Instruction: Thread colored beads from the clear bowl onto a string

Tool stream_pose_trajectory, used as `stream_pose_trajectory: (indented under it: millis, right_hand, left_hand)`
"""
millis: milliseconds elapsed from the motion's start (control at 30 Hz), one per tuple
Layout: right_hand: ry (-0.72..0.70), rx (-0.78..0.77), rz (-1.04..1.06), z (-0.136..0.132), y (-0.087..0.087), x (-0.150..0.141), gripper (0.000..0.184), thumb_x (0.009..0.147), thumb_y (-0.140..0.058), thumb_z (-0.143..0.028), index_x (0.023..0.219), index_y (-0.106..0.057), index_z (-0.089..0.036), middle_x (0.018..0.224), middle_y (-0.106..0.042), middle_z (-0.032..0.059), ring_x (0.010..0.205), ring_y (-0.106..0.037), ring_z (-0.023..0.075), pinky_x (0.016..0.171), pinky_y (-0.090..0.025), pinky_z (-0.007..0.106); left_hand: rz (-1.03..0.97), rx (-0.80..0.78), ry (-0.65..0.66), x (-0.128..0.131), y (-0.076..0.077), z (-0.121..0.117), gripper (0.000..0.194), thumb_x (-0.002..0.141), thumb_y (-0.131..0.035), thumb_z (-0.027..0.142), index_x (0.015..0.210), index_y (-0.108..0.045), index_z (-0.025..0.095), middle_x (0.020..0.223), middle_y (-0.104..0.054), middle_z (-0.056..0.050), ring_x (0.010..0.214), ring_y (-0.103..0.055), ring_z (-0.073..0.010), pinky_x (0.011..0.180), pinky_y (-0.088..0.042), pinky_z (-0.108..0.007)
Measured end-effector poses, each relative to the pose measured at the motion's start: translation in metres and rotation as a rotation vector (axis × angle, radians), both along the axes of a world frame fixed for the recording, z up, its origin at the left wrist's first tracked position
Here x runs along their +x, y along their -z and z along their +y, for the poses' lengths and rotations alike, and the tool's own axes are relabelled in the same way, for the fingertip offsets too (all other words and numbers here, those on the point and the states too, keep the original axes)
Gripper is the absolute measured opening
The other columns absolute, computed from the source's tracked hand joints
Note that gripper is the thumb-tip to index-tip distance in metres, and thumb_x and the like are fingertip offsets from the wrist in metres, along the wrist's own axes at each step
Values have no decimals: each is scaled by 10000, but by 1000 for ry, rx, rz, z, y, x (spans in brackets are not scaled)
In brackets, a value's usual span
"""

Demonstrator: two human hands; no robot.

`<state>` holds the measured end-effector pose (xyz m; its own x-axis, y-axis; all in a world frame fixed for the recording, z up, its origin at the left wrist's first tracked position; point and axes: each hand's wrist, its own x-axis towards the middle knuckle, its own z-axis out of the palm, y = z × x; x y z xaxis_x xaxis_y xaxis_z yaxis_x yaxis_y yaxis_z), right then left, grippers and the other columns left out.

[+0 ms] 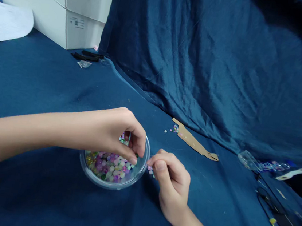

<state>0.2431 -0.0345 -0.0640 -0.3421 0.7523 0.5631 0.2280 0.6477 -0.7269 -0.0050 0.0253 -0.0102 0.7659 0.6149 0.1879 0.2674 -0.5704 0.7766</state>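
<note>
Left hand (116,134) curled over clear plastic bowl (109,185), fingertips pinched together near bowl's right rim; small beads (124,139) show inside curl, hold on them unclear. Right hand (172,185): thumb and forefinger closed on short row of beads (151,171), row slanting from fingertips toward rim, just beside it. Round bowl, mixed pink, green, pale beads (110,166) inside, near middle of blue cloth table (34,76). Cardboard strip (194,141) beyond, long axis diagonal.
</note>
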Motion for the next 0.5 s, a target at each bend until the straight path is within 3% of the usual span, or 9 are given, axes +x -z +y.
stream_pose_trajectory:
  millis: [200,500]
  right_hand:
    - [-27,63,-35,-1,-2,-1,242,1136,-562,-283,981,-739,-232,778,-709,-4,674,-559,142,655,-437,294]
    - [-16,179,-90,0,-4,-2,214,1139,-562,-264,1039,-748,-231,811,-748,-5,658,-533,138,657,-408,311]
  left_hand:
    - [-169,-88,24,1,1,2,128,831,-924,238,955,-897,220,932,-870,-18,861,-808,-163,780,-603,-201]
    - [-181,-7,43,2,6,3,172,850,-895,197,1009,-914,261,949,-852,-12,892,-778,-149,789,-586,-191]
